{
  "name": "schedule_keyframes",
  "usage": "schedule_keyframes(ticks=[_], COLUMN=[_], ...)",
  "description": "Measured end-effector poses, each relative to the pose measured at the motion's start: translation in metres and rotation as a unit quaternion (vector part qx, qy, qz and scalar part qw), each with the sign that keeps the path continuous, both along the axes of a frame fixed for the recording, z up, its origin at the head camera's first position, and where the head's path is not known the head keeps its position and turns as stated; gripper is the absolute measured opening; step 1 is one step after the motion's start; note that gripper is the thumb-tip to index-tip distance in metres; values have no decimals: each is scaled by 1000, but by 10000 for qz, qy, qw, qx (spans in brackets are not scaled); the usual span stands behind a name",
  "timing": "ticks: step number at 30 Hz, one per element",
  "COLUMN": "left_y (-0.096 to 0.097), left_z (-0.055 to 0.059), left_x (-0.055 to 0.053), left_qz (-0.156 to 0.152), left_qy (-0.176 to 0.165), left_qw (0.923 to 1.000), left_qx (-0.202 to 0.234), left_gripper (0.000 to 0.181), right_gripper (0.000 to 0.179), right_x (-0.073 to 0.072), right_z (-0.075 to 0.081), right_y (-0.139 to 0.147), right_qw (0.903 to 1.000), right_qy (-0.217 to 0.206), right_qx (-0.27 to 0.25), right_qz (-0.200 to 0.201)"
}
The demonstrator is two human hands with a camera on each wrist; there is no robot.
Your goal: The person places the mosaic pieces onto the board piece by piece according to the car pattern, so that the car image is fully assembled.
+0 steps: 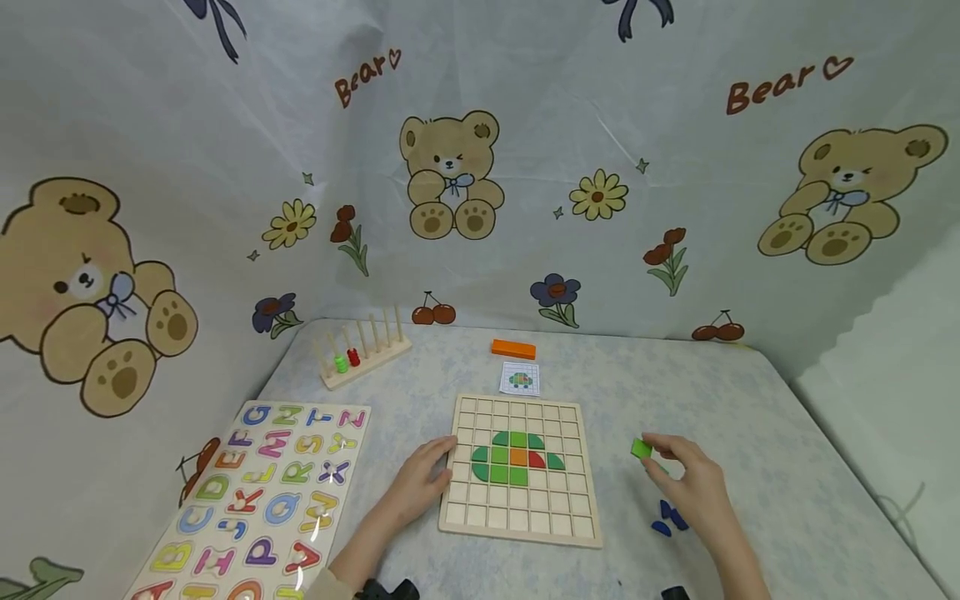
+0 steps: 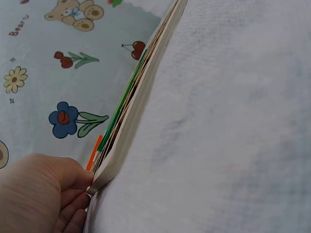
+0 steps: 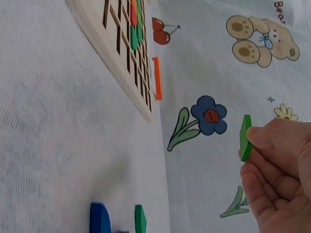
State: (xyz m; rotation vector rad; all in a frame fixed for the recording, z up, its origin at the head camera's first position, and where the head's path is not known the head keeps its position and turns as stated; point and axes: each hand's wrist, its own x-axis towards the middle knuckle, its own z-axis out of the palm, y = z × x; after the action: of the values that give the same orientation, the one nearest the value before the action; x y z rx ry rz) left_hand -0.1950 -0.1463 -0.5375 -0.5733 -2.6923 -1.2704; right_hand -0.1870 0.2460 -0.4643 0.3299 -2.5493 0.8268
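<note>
A pale wooden grid board [image 1: 522, 521] lies flat on the table, its cells partly filled with green, orange and red pieces that form a turtle-like shape. My left hand [image 1: 416, 483] touches the board's left edge with fingers and thumb; the left wrist view has the thumb close up against that edge. To the right of the board, my right hand [image 1: 693, 483] pinches a green square block [image 1: 641, 448] between thumb and fingertips, above the table. Below that hand lie several blue pieces [image 1: 661, 528], and a green piece [image 3: 140, 218] stands out beside them.
Behind the board are a pattern card [image 1: 520, 378] and an orange block [image 1: 513, 349]. A peg rack [image 1: 367, 364] with green and red beads stands at the back left. An alphabet puzzle board [image 1: 255, 500] covers the left side. Bear-print cloth [image 1: 525, 250] hangs behind the table.
</note>
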Motion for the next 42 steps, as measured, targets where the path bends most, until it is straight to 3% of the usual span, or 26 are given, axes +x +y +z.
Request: schedule_keyframes(ticks=[8,19,33,42], left_y=[-1,0,-1,-1], left_z=[-1,0,1,0], left_x=[-1,-1,-1,0], left_qz=[-78,-68,-52,-48], left_qy=[8,-134,-82,-7], left_qw=[10000,9999,10000,10000], left_qx=[-8,-38,16,-2], left_gripper=[46,47,47,47], right_gripper=[37,34,30,28], right_x=[-13,-18,-18,-18], right_z=[-2,-11,-27,-39], right_y=[-40,-80,-93,-95], right_qw=[9973,9895,9801,9729], right_qy=[-7,-627,-940,-758], right_qx=[-97,-233,-488,-547], right_qz=[733,1280,1678,2117])
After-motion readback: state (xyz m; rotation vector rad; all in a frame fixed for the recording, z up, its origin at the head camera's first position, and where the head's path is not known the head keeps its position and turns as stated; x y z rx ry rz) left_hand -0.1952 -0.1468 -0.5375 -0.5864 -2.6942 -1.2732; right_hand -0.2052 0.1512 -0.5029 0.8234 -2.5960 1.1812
